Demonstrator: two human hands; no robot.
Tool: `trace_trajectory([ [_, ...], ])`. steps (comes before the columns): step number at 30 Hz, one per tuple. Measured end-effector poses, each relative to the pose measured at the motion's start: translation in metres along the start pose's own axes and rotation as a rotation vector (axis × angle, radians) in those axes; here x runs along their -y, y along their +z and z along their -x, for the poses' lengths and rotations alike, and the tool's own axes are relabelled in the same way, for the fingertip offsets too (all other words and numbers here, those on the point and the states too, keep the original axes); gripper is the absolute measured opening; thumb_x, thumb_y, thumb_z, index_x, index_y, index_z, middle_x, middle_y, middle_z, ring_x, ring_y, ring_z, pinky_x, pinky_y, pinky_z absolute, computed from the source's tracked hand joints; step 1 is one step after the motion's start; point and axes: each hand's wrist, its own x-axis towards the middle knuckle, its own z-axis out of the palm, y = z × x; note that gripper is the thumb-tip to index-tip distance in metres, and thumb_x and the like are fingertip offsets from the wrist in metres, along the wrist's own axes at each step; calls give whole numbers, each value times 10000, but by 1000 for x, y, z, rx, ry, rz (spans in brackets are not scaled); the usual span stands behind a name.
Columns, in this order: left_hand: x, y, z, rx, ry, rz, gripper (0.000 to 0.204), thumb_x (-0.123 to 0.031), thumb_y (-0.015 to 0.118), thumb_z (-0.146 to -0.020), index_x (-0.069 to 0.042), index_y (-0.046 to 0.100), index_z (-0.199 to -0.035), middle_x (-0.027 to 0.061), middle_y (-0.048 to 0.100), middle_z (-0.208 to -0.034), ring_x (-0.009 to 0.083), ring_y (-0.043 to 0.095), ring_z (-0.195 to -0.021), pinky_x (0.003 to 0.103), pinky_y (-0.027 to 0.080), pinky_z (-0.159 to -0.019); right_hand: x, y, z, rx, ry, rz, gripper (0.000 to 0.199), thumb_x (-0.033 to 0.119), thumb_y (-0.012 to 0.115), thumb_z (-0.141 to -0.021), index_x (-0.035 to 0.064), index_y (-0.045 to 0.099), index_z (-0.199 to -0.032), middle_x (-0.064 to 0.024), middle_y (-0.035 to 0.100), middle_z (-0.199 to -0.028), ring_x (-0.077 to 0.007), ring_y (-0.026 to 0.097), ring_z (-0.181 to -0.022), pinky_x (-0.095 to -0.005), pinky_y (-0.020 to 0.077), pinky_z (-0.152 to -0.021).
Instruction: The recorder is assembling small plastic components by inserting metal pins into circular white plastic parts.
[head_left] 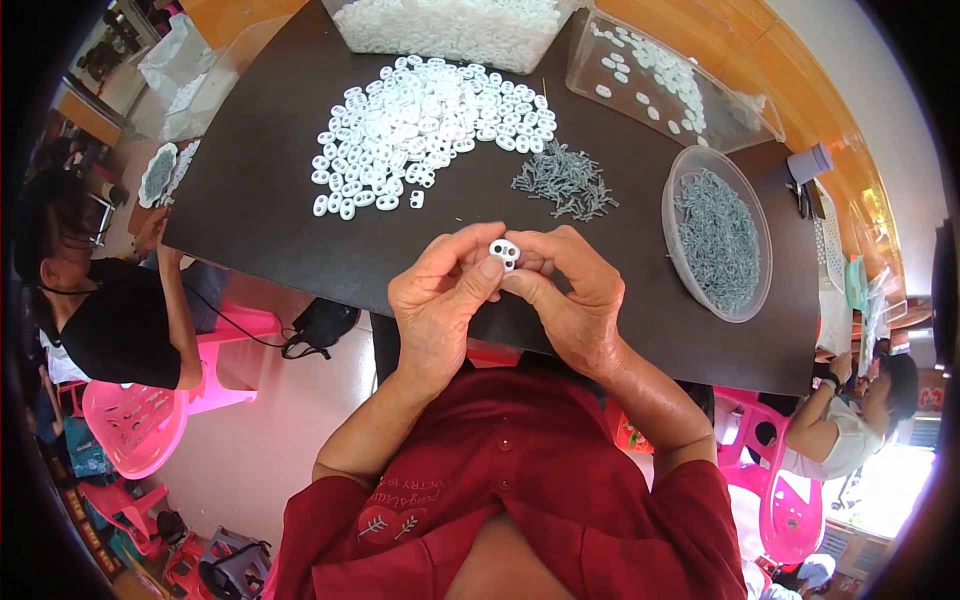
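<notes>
Between my hands, over the table's near edge, is a small white plastic piece [505, 251] with round holes; part of it is covered by my thumbs. My left hand [445, 290] pinches it with thumb and fingertips from one side. From the other side my right hand [568, 295] grips it the same way. Beyond my hands spreads a heap of white oval two-holed pieces [420, 120]. A small pile of grey screw-like plugs [566, 180] lies to its right. Whether a plug is in my fingers is hidden.
On the dark table [270, 215] stand a clear bin of white pieces [450, 30], a clear tray [610, 90] with scattered white pieces, and a round tub [672, 235] of grey plugs. People sit on pink chairs at left [135, 425] and right.
</notes>
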Motion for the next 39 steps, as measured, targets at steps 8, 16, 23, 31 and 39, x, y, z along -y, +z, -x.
trace_trajectory([
  [8, 13, 6, 7, -53, 166, -81, 231, -56, 582, -903, 44, 614, -1110, 32, 563, -911, 77, 518, -757, 200, 444, -659, -1, 9, 8, -51, -56, 29, 313, -87, 649, -760, -19, 626, -1065, -53, 586, -825, -94, 539, -707, -220, 434, -617],
  [16, 6, 8, 13, -98, 227, -109, 223, -49, 575, -910, 37, 608, -1113, 17, 544, -925, 64, 513, -795, 186, 443, -711, 8, 21, 9, -168, -180, 111, 331, -33, 695, -706, -30, 612, -1027, -105, 623, -847, -226, 553, -710, -305, 457, -620],
  [23, 4, 8, 18, -95, 268, -68, 230, -56, 570, -914, 38, 605, -1121, 18, 540, -924, 64, 509, -811, 182, 435, -719, 5, 21, 8, -184, -273, 126, 323, -20, 702, -703, -41, 611, -1012, -120, 637, -865, -233, 575, -711, -307, 468, -618],
  [31, 5, 4, 17, -96, 289, -120, 202, -59, 584, -905, 37, 628, -1076, 34, 563, -911, 69, 521, -779, 185, 437, -701, 3, 21, 8, -174, -367, 216, 383, -7, 731, -663, -38, 608, -1024, -117, 640, -847, -230, 578, -681, -301, 464, -595],
  [39, 6, 3, 16, -100, 318, -171, 173, -57, 574, -911, 28, 634, -1049, 37, 571, -895, 74, 512, -784, 192, 424, -700, -2, 25, 8, -206, -393, 207, 412, -10, 743, -638, -33, 609, -1027, -114, 642, -833, -230, 582, -672, -297, 461, -587],
])
